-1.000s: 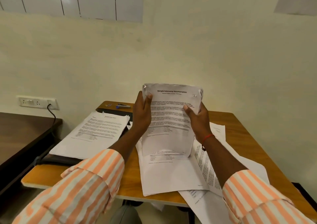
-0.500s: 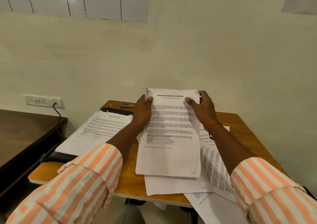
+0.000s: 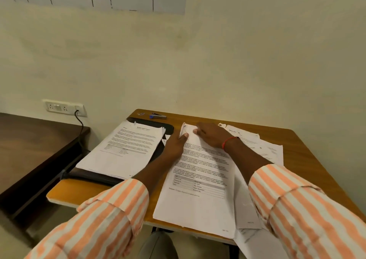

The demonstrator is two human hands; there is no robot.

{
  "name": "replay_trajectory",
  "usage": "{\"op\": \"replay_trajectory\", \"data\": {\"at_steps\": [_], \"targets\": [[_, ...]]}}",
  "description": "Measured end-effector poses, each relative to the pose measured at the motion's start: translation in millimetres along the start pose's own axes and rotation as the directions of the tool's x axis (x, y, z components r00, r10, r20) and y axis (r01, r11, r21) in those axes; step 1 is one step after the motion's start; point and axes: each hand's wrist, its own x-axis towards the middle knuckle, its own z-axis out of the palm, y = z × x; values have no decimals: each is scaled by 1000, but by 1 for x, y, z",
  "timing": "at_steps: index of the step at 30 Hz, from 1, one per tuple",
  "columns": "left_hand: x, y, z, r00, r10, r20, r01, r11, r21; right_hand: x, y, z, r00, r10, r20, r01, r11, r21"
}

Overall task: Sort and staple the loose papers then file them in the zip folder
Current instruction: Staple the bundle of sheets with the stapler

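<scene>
Both sleeves carry wide stripes of orange and white. The counter is of warm orange-brown wood. The papers in the middle are white with black print and a small grey-banded table; the left stack has the same white and black. The zip folder is black. The stapler is blue and silvery. A red thread circles the wrist of the right hand. The wall is pale cream, the socket plate white, its cable black, the side table dark brown.

table | on it: zip folder, papers, stapler, maybe clip
</scene>
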Motion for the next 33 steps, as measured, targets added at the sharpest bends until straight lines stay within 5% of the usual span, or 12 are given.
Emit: {"op": "replay_trajectory", "data": {"at_steps": [5, 15, 33], "targets": [[13, -3, -13, 998, -56, 30, 54, 997, 55, 18, 5, 11, 999, -8, 33, 6, 997, 71], [53, -16, -27, 987, -62, -149, 84, 986, 142, 87, 14, 33, 998, 41, 54, -51, 981, 190], [64, -59, -39, 934, -34, -356, 124, 964, 235, 309, 16, 121, 998, 27, -64, -23, 998, 59]]}}
